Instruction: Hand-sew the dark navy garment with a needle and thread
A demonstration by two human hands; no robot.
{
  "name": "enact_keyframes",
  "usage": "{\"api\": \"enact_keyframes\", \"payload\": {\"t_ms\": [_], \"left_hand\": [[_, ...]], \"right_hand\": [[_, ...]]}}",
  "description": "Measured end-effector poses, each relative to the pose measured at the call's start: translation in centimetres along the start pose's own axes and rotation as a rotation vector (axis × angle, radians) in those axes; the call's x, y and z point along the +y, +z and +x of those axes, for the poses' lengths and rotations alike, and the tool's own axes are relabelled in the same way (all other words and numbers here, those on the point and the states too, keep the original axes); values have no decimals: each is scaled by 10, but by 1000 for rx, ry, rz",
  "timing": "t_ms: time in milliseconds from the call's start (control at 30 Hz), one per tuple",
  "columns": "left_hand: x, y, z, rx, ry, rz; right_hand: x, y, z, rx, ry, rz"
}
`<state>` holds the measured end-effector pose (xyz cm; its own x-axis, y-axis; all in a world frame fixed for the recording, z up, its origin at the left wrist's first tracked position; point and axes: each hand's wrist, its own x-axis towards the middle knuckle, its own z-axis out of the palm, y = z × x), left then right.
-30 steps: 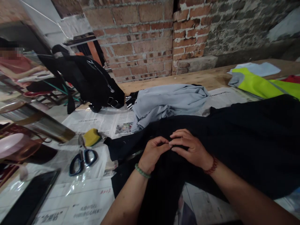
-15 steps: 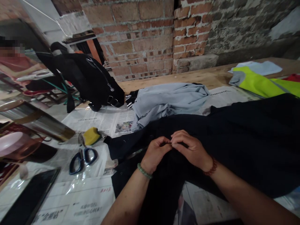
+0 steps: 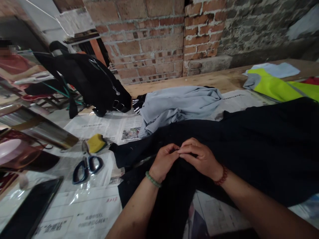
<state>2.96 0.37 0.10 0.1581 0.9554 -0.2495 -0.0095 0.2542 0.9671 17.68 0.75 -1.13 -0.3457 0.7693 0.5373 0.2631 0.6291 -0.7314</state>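
Dark navy trousers point(image 3: 249, 142) lie spread over the newspaper-covered table, the split leg-like end toward the left. Above their middle my left hand point(image 3: 165, 161) is closed in a pinch, a green bead bracelet on its wrist. My right hand point(image 3: 199, 157), wearing a reddish bead bracelet, pinches at the same spot, so the fingertips of both hands meet. Whatever sits between the fingertips is too small and dark to make out. Short light threads show on the cloth's left end. Scissors point(image 3: 87, 167) with dark blue handles rest left of the cloth, beside a yellow sponge point(image 3: 96, 143).
Behind the dark cloth lies a crumpled grey garment point(image 3: 179, 104), with a black bag point(image 3: 97, 86) to its left. A metal flask point(image 3: 42, 127), a pink-lidded cup point(image 3: 15, 152) and a phone point(image 3: 32, 205) occupy the left. A yellow-green vest point(image 3: 271, 86) lies far right. Another person point(image 3: 17, 69) sits beyond.
Both hands have shifted very slightly left, fingertips still together. The view has moved a little; the objects on the table stay where they were.
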Motion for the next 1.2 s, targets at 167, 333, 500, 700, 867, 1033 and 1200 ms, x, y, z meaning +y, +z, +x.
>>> {"api": "enact_keyframes", "payload": {"t_ms": [167,333,500,700,867,1033,1200], "left_hand": [[0,1,0,-2,-29,-21],[-2,3,2,-14,-28,-78],[-2,3,4,1,-16,-94],[-2,4,4,20,5,-97],[-1,3,5,-1,-16,-119],[0,0,4,-6,10,-137],[2,1,2,-50,31,-108]], "right_hand": [[0,-2,0,15,61,46],[0,-5,-2,-58,-15,-42],[6,-5,-2,-24,29,-75],[7,-7,-2,-2,24,-179],[8,-10,-2,-32,-37,-281],[6,-10,0,-8,20,-260],[8,-4,-1,73,375,171]]}}
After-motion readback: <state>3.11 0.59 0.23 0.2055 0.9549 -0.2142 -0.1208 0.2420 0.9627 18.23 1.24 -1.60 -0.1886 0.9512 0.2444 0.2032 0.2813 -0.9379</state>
